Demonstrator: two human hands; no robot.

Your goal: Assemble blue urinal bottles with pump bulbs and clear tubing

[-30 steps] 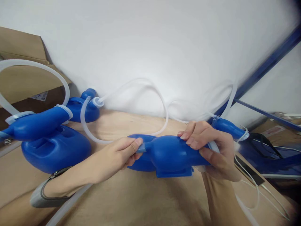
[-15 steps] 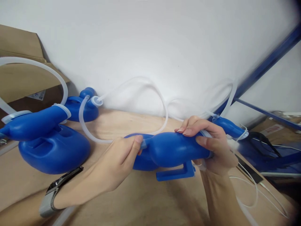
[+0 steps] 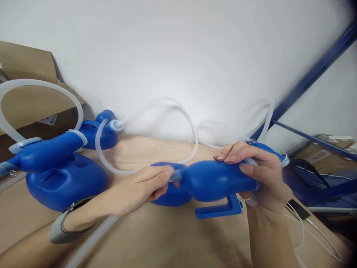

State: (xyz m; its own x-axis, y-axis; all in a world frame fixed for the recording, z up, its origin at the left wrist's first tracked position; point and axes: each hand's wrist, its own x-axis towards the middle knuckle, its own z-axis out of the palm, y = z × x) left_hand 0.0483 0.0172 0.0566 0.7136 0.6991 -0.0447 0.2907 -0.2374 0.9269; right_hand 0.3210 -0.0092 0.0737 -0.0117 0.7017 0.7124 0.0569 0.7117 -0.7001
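Blue bottle-shaped plastic piece with angled bar (image 3: 216, 180): held above the light-brown tabletop (image 3: 173, 238), in front of a rounded blue plastic container (image 3: 170, 197). Left hand (image 3: 152, 184): pinched on the translucent flexible tube (image 3: 175, 175) at the piece's narrow neck. Right hand (image 3: 259, 173): clasped around the wide, pale-rimmed end. Against one second earlier, a gap now shows between bar and body. A smaller-looking blue piece (image 3: 266, 149), right rear, is now more covered by the right hand.
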